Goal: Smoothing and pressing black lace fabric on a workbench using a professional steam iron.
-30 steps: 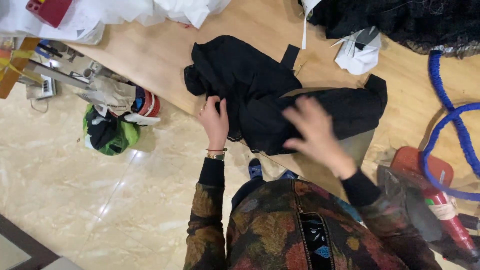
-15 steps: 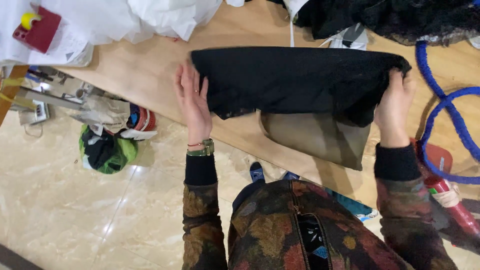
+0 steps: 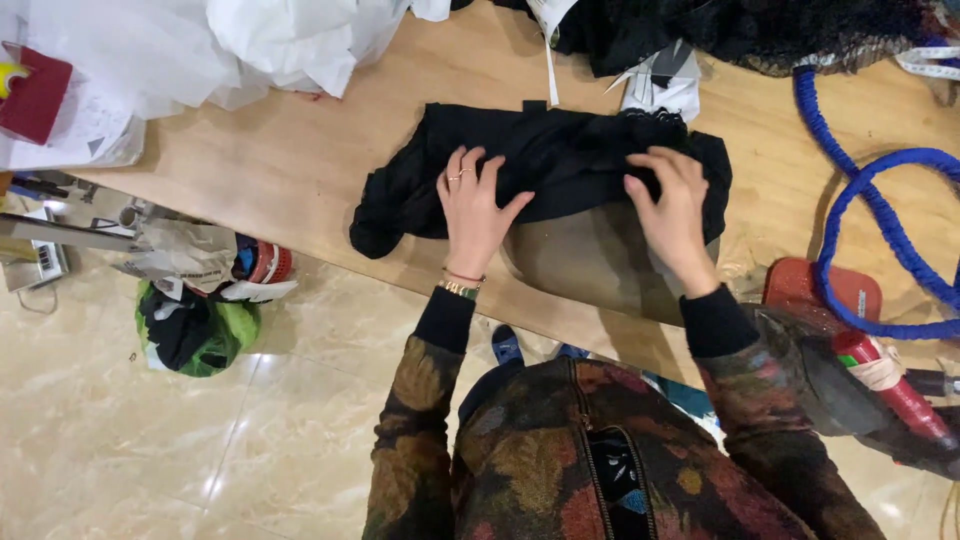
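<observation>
Where the cloth lies: the black garment is spread crumpled across the wooden table, partly over a brown paper sheet at the near edge.
Left hand: the left hand lies flat on the garment's middle, fingers spread, palm down, gripping nothing.
Right hand: the right hand presses on the garment's right part, fingers curled into the fabric; a true grip I cannot tell.
Around the table: white plastic sheeting at the far left, a blue hose looping on the right, a red tray just beside it.
Floor: a green bag sits left of the table.
</observation>
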